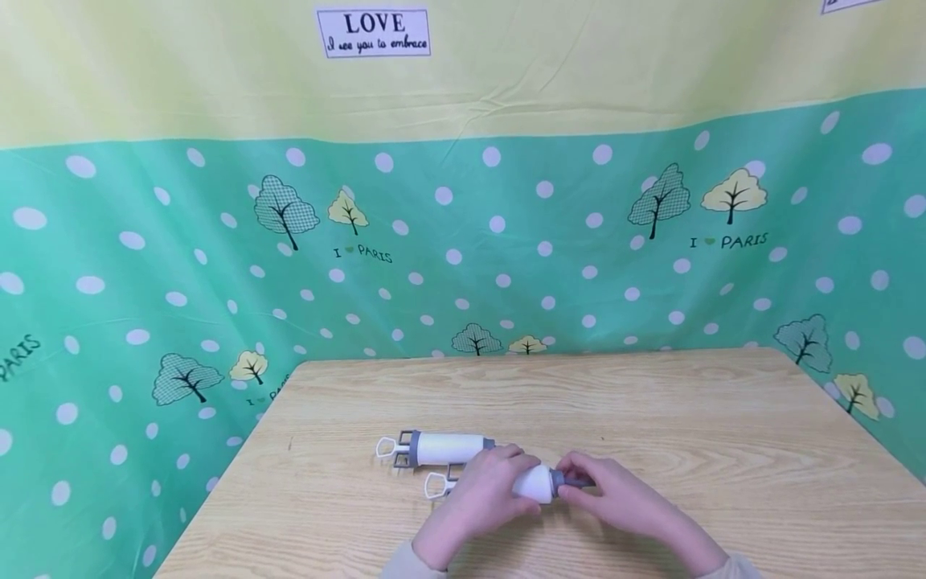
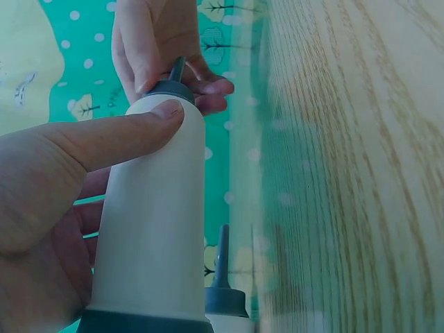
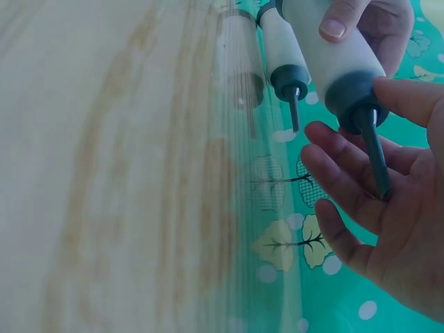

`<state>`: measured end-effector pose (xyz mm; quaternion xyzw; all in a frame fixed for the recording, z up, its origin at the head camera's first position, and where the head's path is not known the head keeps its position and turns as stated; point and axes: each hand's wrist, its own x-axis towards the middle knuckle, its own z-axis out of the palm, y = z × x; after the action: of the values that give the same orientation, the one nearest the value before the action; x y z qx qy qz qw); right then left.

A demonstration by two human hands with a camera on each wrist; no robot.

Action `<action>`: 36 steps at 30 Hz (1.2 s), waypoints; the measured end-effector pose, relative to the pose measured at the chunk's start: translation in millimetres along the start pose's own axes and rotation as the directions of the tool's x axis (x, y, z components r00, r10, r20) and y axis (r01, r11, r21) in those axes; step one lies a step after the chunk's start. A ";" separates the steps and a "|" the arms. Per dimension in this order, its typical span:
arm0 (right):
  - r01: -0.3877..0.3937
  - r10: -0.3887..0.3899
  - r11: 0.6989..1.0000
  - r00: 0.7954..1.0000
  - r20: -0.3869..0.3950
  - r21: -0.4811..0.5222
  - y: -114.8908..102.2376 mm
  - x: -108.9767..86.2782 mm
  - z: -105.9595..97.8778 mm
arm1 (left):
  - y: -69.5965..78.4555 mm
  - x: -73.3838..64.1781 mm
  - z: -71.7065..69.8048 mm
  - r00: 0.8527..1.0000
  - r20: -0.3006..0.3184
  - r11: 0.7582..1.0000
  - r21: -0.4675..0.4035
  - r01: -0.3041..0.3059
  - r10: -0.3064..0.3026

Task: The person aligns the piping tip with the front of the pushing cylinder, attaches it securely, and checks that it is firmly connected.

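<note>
A large white syringe with a grey nozzle cap lies across both hands, low over the table. My left hand grips its barrel, thumb along the top near the cap in the left wrist view. With thumb and forefinger, my right hand pinches the grey cap; its other fingers are loosely bent below. The thin grey nozzle points toward the right palm. At the other end, a white loop handle sticks out past the left hand. Just behind lies a matching second syringe, which neither hand holds.
The wooden table reaches back to a green and yellow curtain printed with dots and trees. The second syringe's white loop handle and grey flange point left.
</note>
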<state>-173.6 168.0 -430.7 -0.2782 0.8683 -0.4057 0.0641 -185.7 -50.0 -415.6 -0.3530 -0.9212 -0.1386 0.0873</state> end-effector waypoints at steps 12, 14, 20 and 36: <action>-0.034 0.034 0.999 0.999 0.026 0.002 5.7 -0.5 0.0 | 1.3 -0.7 -1.4 1.000 0.003 1.000 0.001 0.003 -0.003; -0.024 0.024 1.000 1.000 0.018 0.006 5.5 -0.5 0.2 | 1.1 -0.8 -1.6 1.000 0.000 1.000 0.003 0.002 -0.002; 0.003 -0.002 1.000 1.000 -0.006 0.031 2.8 -0.1 0.7 | 0.8 -0.6 -1.5 1.000 0.001 1.000 -0.007 0.006 -0.006; -0.014 0.014 1.000 1.000 0.010 0.028 3.7 -0.3 1.9 | 1.8 -0.4 -2.7 1.000 0.007 1.000 -0.008 0.009 -0.009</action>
<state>-174.3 168.8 -434.7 -0.2733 0.8641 -0.4160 0.0750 -183.9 -49.8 -412.9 -0.3498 -0.9224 -0.1414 0.0823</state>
